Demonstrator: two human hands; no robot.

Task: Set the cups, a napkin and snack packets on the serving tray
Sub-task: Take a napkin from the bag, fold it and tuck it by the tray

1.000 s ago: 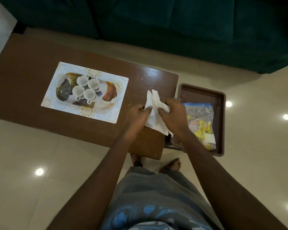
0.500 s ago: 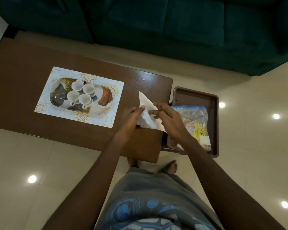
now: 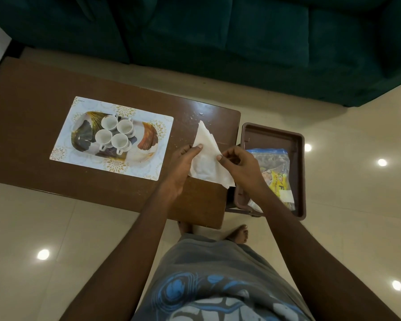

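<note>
A white napkin, folded into a rough triangle, lies on the right end of the brown table. My left hand pinches its left edge and my right hand pinches its right edge. Several white cups stand close together on the patterned serving tray, which rests on a floral placemat to the left. Snack packets in a clear bag lie in a brown plastic bin just off the table's right end.
A dark green sofa runs along the far side. The glossy tiled floor shows light reflections. My bare feet stand at the table's near right corner. White crumbs speckle the table near the napkin.
Both hands have turned and flattened the napkin from a raised, crumpled hold into a triangle lying on the table. The view shifted slightly.
</note>
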